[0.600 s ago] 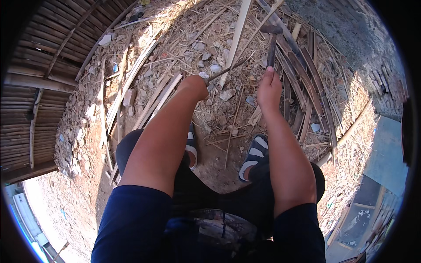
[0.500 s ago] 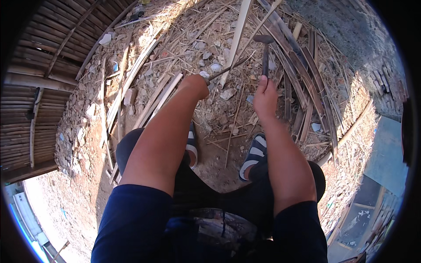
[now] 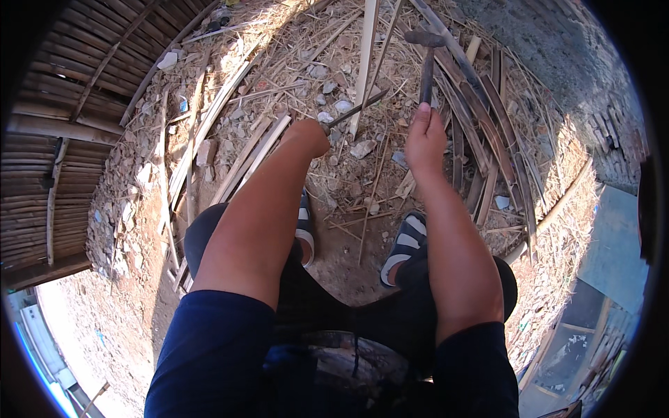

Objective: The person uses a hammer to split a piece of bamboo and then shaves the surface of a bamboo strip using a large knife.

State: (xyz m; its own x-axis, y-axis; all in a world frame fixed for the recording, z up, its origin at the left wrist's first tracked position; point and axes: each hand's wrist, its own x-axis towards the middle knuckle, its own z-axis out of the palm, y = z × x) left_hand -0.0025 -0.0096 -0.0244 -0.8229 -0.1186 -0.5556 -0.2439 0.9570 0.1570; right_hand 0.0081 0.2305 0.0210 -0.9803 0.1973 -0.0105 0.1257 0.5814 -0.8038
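Note:
My left hand (image 3: 309, 138) is closed round the handle end of a long knife (image 3: 359, 109). Its dark, narrow blade points up and to the right. A pale bamboo strip (image 3: 365, 59) stands tilted against the blade, its lower end near the ground. Beside it runs a thinner, darker strip (image 3: 385, 52), and the two come close together by the blade. Whether they are joined there I cannot tell. On the right, my right hand (image 3: 424, 139) grips a hammer (image 3: 426, 78) by its dark handle, thumb along it. The hammer head is raised, apart from the knife and strips.
Split bamboo pieces (image 3: 481, 118) lie heaped to the right, with more strips (image 3: 209, 125) on the left. Stones (image 3: 363, 149) and straw cover the dirt between my sandalled feet. A slatted bamboo wall (image 3: 42, 195) rises at left, a rough grey wall (image 3: 550, 63) at upper right.
The hammer and my right hand have risen away from me. The pale strip and the thinner strip beside it have swung left, and the blade has tilted slightly. My left hand stays nearly in place.

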